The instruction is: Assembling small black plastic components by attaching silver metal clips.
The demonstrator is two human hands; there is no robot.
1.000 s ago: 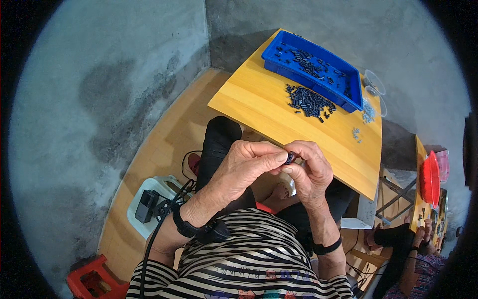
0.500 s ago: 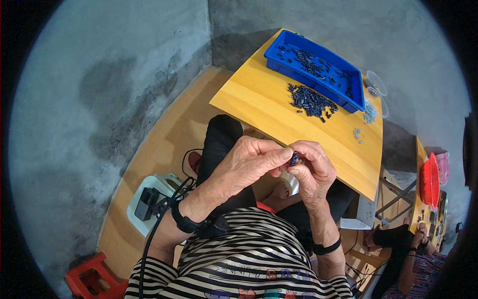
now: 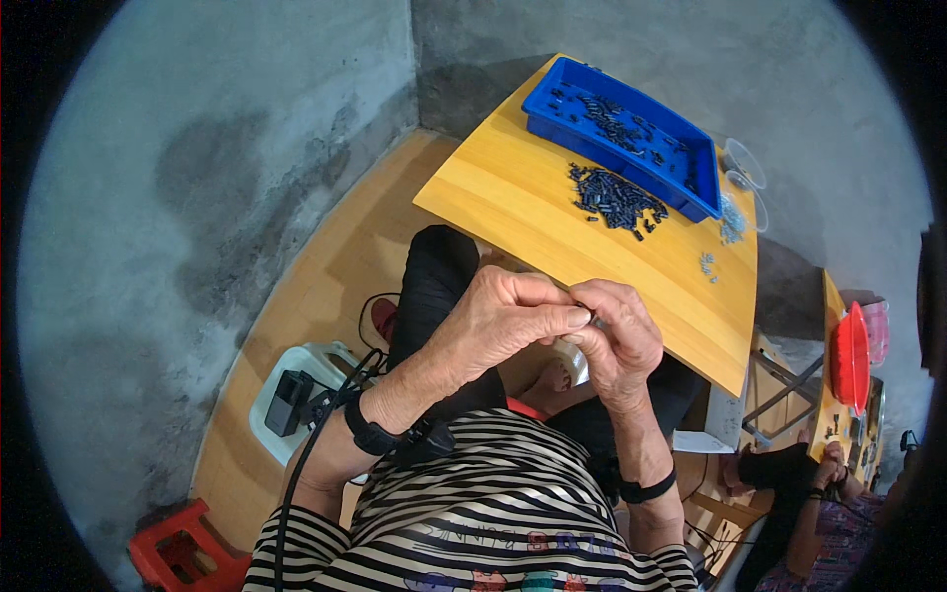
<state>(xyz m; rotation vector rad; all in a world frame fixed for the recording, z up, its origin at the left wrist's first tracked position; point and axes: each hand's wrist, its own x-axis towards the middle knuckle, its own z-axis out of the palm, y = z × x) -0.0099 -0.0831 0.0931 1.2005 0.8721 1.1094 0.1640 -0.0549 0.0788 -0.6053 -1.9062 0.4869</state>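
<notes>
My left hand and my right hand meet in front of my lap, just off the table's near edge. Thumbs and fingers of both pinch together on a small dark part, which is almost wholly covered by the fingertips. Beyond them on the yellow table lies a loose pile of small black cylindrical parts. Behind that pile stands a blue tray with more black parts scattered inside. Small clear bluish pieces lie at the table's right side.
Clear round containers stand at the far right edge. On my left are a pale stool carrying a black device and a red stool. At right, another person's hands rest by a second table with a red basin.
My fingers have closed further over the small dark part, so that less of it shows. The left thumb has slid slightly to the right. The pile and tray stay put.
</notes>
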